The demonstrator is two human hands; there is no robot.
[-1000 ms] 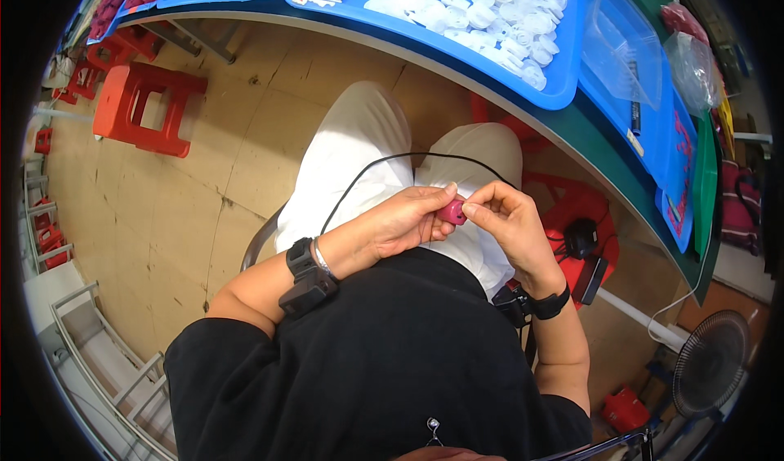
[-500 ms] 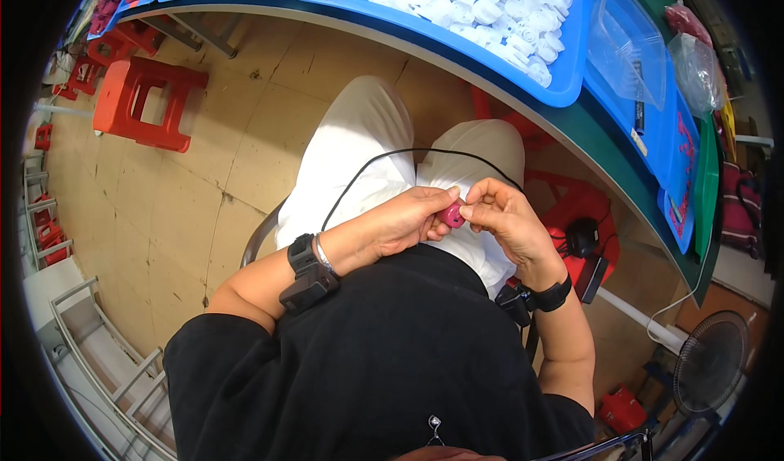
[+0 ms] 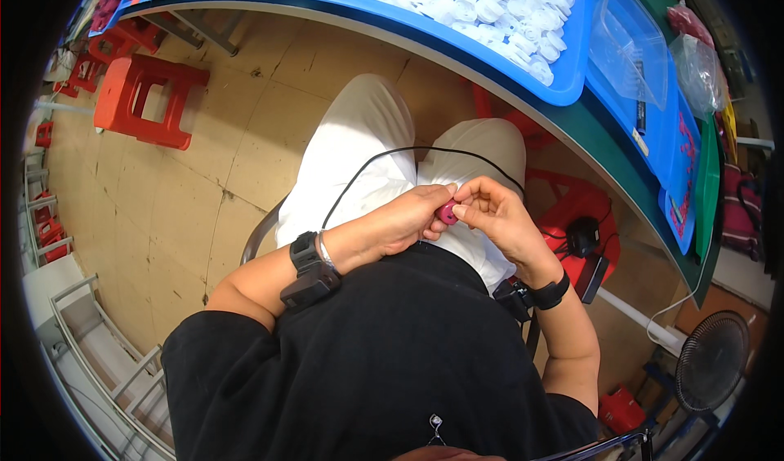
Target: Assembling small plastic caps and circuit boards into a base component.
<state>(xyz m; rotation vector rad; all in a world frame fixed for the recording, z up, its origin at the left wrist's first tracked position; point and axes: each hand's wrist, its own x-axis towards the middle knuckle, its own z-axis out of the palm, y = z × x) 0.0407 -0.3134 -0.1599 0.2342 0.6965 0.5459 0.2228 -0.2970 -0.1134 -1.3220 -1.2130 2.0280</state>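
Since the smooth-looking rounded magenta part [image 3: 446, 213], probably plastic, is pinched between thumb and fingers of the left hand [image 3: 411, 218], a weak hold could drop it onto the white fabric trousers [image 3: 475, 157] below. Right hand [image 3: 498, 218] has thumb and forefinger narrowed at its right side; can't tell if they grip anything. Thin flexible black cable [image 3: 415, 147] arcs beyond the fingers, could snag.

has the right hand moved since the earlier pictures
Yes, slightly left: the right hand now sits a little farther left of the near right corner of the blue tray holding white parts.
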